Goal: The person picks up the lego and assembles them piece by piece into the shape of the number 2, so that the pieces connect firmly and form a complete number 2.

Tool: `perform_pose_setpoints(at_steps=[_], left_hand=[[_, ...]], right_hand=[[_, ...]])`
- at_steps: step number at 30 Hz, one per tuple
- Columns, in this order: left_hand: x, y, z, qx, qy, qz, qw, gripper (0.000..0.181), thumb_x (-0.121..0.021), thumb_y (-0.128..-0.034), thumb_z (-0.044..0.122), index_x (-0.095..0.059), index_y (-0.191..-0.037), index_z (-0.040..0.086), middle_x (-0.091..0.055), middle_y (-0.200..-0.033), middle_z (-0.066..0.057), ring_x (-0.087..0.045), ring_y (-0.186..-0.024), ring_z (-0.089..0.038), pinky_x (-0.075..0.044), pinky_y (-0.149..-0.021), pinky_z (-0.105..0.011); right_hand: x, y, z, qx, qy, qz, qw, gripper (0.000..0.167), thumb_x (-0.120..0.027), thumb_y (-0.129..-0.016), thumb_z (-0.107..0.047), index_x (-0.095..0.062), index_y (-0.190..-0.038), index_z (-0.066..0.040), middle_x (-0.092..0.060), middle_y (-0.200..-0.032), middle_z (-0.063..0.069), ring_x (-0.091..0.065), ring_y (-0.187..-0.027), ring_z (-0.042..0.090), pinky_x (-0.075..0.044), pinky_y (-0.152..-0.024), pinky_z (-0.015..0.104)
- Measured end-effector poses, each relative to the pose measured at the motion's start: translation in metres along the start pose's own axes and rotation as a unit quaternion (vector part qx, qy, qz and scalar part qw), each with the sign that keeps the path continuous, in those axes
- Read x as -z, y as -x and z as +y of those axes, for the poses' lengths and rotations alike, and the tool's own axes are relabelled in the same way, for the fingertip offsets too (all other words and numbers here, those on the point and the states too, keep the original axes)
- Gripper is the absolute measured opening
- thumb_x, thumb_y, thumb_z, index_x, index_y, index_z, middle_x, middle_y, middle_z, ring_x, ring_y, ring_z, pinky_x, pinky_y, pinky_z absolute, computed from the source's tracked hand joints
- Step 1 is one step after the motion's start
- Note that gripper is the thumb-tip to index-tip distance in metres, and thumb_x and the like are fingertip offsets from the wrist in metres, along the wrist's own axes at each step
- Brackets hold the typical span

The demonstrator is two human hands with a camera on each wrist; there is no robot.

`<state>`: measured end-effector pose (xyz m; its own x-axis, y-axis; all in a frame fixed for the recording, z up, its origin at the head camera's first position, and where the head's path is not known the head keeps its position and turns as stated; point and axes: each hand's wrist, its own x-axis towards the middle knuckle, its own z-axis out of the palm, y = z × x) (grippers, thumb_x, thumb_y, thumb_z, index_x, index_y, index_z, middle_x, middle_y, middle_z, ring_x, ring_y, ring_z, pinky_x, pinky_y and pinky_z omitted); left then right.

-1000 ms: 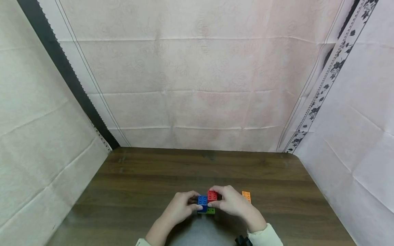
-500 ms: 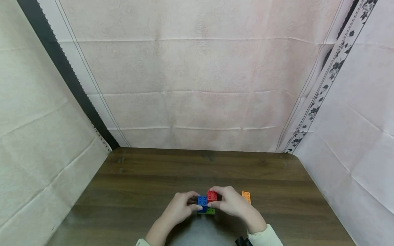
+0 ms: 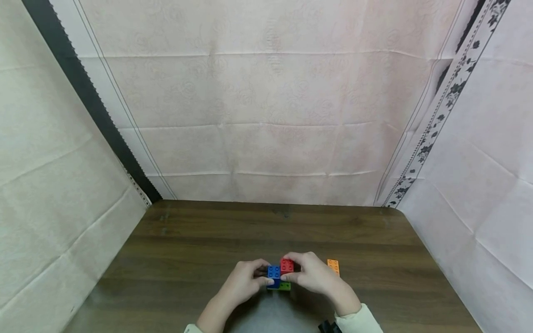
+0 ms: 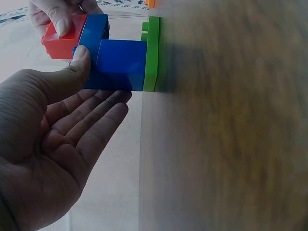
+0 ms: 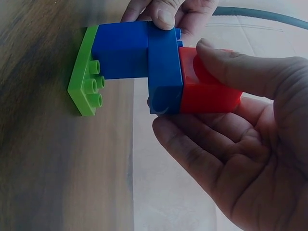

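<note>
- left hand (image 3: pixel 245 280) pinches the upper blue brick (image 5: pixel 165 72), thumb and fingers just brick-wide apart
- right hand (image 3: pixel 310 274) has the red brick (image 3: pixel 287 265) pinched same way, right on that blue one
- lower blue brick (image 5: pixel 120 50) + green base (image 5: pixel 82 79) sit below the left fingers
- orange brick's (image 3: pixel 333 265) on the bench (image 3: pixel 266 231), right of the right fingers

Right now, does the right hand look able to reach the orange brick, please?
Probably yes, once the right hand releases the red brick; nothing visible blocks the orange brick close beside that hand.
</note>
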<state>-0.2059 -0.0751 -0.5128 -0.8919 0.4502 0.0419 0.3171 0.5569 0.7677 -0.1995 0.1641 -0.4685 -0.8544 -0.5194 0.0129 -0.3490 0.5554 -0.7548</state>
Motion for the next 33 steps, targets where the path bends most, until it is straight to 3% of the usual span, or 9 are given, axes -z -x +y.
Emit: perform_pose_setpoints(at_steps=[33], left_hand=[[-0.0003,0.0,0.0006,-0.004,0.002,0.0,1.0,0.022,-0.077,-0.0904,0.031,-0.071,-0.108,0.019,-0.073,-0.099,0.007,-0.069,-0.091,-0.01,-0.057,-0.079,-0.034]], right_hand=[[-0.0015,0.0007,0.0045,0.005,0.001,0.008,1.0,0.035,-0.074,-0.092,-0.035,-0.068,-0.118,-0.013,-0.06,-0.078,-0.007,-0.053,-0.067,0.012,-0.044,-0.056,0.025]])
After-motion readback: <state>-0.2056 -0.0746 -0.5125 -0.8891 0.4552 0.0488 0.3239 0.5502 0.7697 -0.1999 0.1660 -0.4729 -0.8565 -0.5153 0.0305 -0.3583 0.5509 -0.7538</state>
